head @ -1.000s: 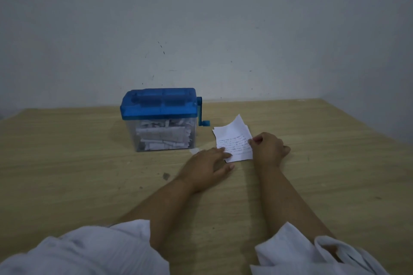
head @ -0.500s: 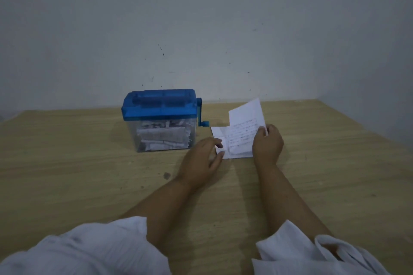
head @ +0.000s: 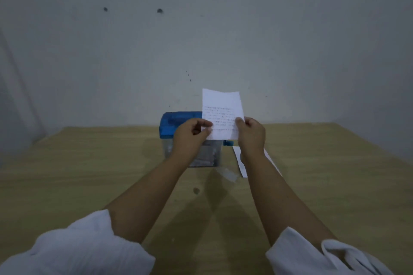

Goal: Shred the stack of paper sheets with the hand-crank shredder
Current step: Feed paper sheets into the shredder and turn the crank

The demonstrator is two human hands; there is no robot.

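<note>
I hold one white sheet of paper [head: 222, 111] with printed lines upright in the air, above and in front of the shredder. My left hand [head: 191, 134] pinches its left edge and my right hand [head: 251, 133] pinches its right edge. The hand-crank shredder [head: 176, 124] has a blue lid and a clear bin with shreds inside; my hands and the sheet hide much of it. Its blue crank [head: 228, 142] peeks out below the sheet. The remaining stack of sheets [head: 240, 161] lies on the table right of the shredder, partly under my right forearm.
The wooden table [head: 89, 174] runs to a grey wall at the back. A small paper scrap [head: 229, 174] lies in front of the shredder, and a dark spot [head: 196, 190] marks the tabletop nearer me. My white sleeves fill the bottom corners.
My right hand lifted the top sheet off the stack, and my left hand left the table and took its other edge. The sheet now stands raised before the shredder.
</note>
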